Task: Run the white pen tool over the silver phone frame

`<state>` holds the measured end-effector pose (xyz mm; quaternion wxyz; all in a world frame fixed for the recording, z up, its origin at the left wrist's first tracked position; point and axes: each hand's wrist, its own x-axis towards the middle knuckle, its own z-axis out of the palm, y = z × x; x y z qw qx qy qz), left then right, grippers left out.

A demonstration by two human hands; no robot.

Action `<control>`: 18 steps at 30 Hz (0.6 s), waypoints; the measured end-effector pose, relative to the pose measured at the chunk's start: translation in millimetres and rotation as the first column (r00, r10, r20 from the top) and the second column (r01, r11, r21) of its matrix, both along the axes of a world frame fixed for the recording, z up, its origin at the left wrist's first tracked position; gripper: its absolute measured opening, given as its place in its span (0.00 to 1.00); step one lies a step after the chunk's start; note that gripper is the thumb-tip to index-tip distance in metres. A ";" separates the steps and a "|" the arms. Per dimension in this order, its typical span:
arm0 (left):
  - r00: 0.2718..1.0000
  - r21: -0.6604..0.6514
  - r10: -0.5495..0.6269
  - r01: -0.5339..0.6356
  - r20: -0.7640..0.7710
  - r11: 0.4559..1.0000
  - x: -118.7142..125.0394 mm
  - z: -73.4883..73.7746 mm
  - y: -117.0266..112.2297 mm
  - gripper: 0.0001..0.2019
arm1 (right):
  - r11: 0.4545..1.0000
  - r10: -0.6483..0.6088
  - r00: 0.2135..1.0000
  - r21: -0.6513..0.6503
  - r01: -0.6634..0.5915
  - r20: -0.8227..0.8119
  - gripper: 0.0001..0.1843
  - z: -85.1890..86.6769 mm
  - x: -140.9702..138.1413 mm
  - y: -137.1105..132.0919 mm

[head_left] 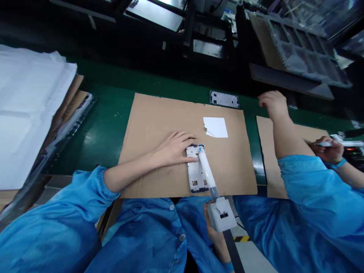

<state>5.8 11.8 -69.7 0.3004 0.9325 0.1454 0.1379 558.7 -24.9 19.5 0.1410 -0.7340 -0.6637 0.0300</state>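
Observation:
A pale phone frame with a dark rim lies upright-on on the cardboard sheet in front of me. My left hand holds its upper left corner, thumb on the face and fingers along the top edge. Below the sheet's front edge, my right hand grips a glue syringe gun, whose body hides part of the fingers. The gun's white barrel slants up and left over the frame, with its blue tip at the frame's upper right part.
A white paper piece lies on the cardboard, with another phone frame beyond its far edge. Left is a stack of white sheets. At right, a co-worker's arm reaches over a second cardboard; their other hand holds a similar syringe.

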 end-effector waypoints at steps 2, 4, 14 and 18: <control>1.000 0.001 0.002 -0.002 -0.005 1.000 -0.2 1.4 -0.5 0.34 | 0.997 0.079 0.946 0.009 -0.080 -0.315 0.08 -7.9 -27.2 29.5; 1.000 0.003 0.005 -0.005 -0.007 1.000 -0.3 2.2 -1.0 0.33 | 0.977 0.180 0.872 -0.020 -0.213 -0.456 0.14 -17.1 -58.4 57.3; 1.000 0.024 0.000 0.000 -0.004 1.000 0.0 1.0 -0.7 0.32 | 0.941 0.248 0.944 -0.179 -0.289 -0.219 0.76 -37.8 -15.8 110.2; 1.000 0.036 0.001 -0.001 -0.002 0.999 0.4 1.2 -0.8 0.32 | 0.942 0.019 0.904 -0.296 -0.160 -0.427 0.79 -40.0 8.3 113.2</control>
